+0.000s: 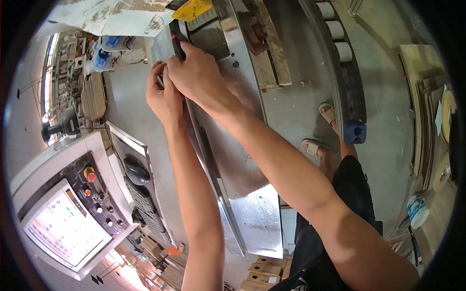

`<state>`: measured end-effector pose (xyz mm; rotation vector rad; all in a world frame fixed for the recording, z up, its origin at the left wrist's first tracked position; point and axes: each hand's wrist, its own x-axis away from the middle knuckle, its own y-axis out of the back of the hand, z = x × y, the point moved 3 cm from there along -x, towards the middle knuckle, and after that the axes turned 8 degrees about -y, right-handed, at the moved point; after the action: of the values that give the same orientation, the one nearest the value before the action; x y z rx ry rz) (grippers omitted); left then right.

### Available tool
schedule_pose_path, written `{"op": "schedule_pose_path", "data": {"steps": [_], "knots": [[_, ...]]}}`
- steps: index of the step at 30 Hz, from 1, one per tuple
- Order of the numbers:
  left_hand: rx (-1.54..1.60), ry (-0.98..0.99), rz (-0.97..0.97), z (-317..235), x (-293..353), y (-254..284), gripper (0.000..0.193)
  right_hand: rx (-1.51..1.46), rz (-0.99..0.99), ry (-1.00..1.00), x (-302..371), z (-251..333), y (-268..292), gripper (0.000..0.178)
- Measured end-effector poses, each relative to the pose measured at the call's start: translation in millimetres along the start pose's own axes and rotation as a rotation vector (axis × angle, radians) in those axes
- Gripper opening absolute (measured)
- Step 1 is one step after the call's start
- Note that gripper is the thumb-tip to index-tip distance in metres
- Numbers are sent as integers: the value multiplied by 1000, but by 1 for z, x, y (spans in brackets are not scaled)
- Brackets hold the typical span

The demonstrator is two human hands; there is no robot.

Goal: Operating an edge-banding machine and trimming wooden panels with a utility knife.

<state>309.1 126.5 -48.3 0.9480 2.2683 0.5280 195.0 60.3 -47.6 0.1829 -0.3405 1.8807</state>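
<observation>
Both my arms reach to the far end of a long metal machine bed [257, 218]. My right hand [196, 72] is closed round a slim black tool with red marks [177, 40]; its working end is hidden, so I cannot tell its exact kind. Right beside it, and partly behind it, my left hand [166, 97] has its fingers curled and pinched together at the bed's left edge. What those fingers hold, if anything, is hidden. A dark rail [206, 150] runs along that edge under my forearms. Just beyond the hands is a yellow part [192, 9] of the machine.
To the left stands a control panel with a lit screen [68, 225], a red button [90, 174], a mouse [137, 169] and a keyboard [145, 203]. A roller conveyor [352, 92] with a blue end cap runs on the right. Boards [422, 116] lean farther right, and cardboard boxes [264, 271] sit below.
</observation>
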Motion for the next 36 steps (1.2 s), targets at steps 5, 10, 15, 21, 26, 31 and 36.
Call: {"op": "schedule_pose_path", "data": {"steps": [5, 10, 15, 21, 26, 31, 36], "knots": [[2, -28, 10, -3, -3, 1, 21, 40, 48, 62, -11, 4, 7, 38], [42, 49, 24, -13, -2, -3, 19, 113, 117, 9, -23, 4, 14, 38], [182, 68, -5, 0, -1, -5, 19, 92, 29, 106, -24, 4, 15, 33], [-16, 5, 7, -7, -2, -2, 19, 114, 74, 6, -23, 2, 12, 34], [-65, -24, 13, -6, -3, -1, 19, 149, 41, 70, -23, 6, 12, 33], [-53, -23, 16, -6, -2, -2, 19, 220, 67, 117, -30, 14, 19, 36], [-64, -32, 7, -7, -2, 1, 20, 188, 65, 46, -26, 4, 12, 37]]}}
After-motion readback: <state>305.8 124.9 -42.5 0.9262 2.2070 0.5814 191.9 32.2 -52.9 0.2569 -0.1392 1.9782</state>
